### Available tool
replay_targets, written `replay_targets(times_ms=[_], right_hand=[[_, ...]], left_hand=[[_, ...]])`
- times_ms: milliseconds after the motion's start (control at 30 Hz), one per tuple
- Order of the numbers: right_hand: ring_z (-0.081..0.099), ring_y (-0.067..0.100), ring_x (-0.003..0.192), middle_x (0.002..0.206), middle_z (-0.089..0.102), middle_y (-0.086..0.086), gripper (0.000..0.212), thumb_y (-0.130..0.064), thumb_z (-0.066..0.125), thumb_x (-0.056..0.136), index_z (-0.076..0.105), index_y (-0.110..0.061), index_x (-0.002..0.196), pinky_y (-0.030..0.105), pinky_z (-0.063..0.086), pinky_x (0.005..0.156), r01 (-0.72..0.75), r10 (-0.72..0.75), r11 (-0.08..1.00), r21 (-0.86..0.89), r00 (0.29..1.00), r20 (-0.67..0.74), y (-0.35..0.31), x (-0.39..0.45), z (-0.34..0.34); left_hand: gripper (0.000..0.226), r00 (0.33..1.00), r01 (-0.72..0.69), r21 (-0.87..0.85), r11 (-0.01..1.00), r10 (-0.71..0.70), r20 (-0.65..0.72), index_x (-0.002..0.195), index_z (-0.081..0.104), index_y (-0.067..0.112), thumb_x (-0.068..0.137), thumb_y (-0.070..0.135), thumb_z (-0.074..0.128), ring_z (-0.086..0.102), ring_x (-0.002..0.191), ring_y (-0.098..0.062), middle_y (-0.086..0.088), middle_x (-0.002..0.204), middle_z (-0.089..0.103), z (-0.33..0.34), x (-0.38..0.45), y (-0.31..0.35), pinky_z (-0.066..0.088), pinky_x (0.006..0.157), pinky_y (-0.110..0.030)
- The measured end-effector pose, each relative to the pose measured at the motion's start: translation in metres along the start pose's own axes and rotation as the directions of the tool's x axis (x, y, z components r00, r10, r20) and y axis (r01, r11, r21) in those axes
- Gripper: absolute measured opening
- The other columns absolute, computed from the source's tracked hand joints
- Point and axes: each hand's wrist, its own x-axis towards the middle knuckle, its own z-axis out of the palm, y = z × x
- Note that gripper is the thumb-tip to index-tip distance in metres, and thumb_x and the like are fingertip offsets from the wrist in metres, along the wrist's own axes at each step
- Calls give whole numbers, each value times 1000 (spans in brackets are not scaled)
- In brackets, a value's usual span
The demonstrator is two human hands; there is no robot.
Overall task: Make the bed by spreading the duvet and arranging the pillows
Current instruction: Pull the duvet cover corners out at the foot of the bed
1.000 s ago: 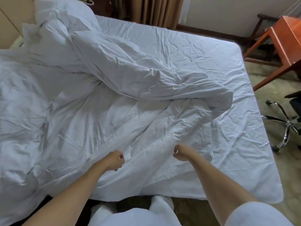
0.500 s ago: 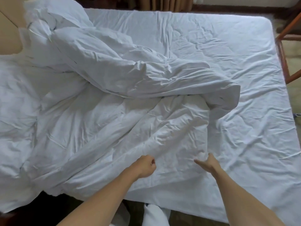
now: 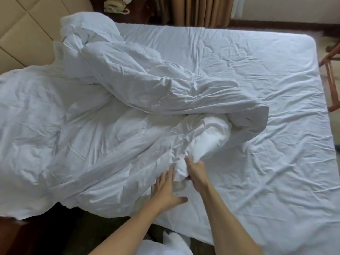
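A crumpled white duvet (image 3: 114, 137) lies bunched across the left half of the bed, one thick fold running diagonally toward the middle. My right hand (image 3: 196, 171) grips a bunched edge of the duvet near the bed's front edge. Just to its left, my left hand (image 3: 165, 188) lies flat on the duvet with fingers spread and straight. A white pillow (image 3: 92, 24) sits partly buried under the duvet at the head of the bed, far left. The bare white sheet (image 3: 266, 126) covers the right half of the mattress.
A padded beige headboard (image 3: 22, 34) stands at the far left. A bedside surface with a telephone (image 3: 115, 5) and brown curtains (image 3: 198, 10) lie beyond the bed. A wooden chair (image 3: 331, 74) stands by the right edge. Dark floor shows at the bottom left.
My right hand has gone from open above the duvet to gripping a bunch of it. My left hand has opened from a fist and lies flat. The duvet edge is gathered up.
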Motion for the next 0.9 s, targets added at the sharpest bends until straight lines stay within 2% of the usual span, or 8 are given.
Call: replay_targets(times_ms=[133,200,300,400,567,667,800,900], right_hand=[[60,15,53,73,66,8,22,-21,59,91,69,-2,92,22,40,40,137,-142,988,68,987,80,-36,-57,18],[60,16,58,74,66,8,18,-22,61,91,68,-6,86,24,42,44,163,-176,981,106,976,127,-37,-77,12],[62,17,71,79,67,6,23,-30,63,93,66,-10,83,30,50,62,187,-213,964,191,968,131,-20,-100,-6],[63,17,97,100,70,-4,10,-23,64,92,68,-23,101,31,50,80,258,-274,959,119,951,146,22,-122,-17],[44,-1,127,140,41,-16,105,-42,89,64,23,-38,145,25,43,102,493,-411,802,-337,865,289,87,-146,-1],[58,-2,108,122,58,-12,76,-17,81,75,37,-27,137,23,52,90,510,-486,823,-250,860,155,85,-157,11],[62,22,78,82,66,2,14,-4,55,86,63,-11,96,32,46,67,574,-575,606,-551,794,195,83,-168,7],[46,11,58,63,51,-4,25,-12,51,97,58,-12,73,26,34,52,591,-496,592,-548,803,330,77,-199,-14]], left_hand=[[18,861,-113,-489,865,-160,-482,107,58,28,89,25,57,65,96,-23,8,102,67,-1,-27,16,53,74,-33],[11,806,-157,-511,845,-189,-561,84,59,17,90,9,53,61,72,-15,11,75,61,-15,-44,19,44,59,-20],[12,819,-123,-664,737,-303,-488,80,60,10,86,11,50,62,79,-23,0,77,64,-27,-61,19,45,66,-29],[22,837,-130,-930,343,-466,-289,74,60,12,90,7,47,63,102,-34,-10,93,66,-32,-83,24,46,73,-32],[29,938,-107,-987,-118,-341,-61,114,66,2,99,16,45,61,79,-12,-12,115,68,-37,-140,16,47,51,-11],[19,961,-123,-986,-116,-260,-90,85,72,11,94,15,55,64,86,-7,5,83,75,-34,-156,-1,46,57,-8],[32,954,-71,-977,-199,-298,-8,108,68,1,87,23,58,66,98,-30,-17,111,70,-33,-168,-41,57,72,-31],[33,870,-175,-984,10,-467,-160,105,68,4,75,17,66,65,96,-32,-16,109,69,-36,-187,-60,56,84,-37]])
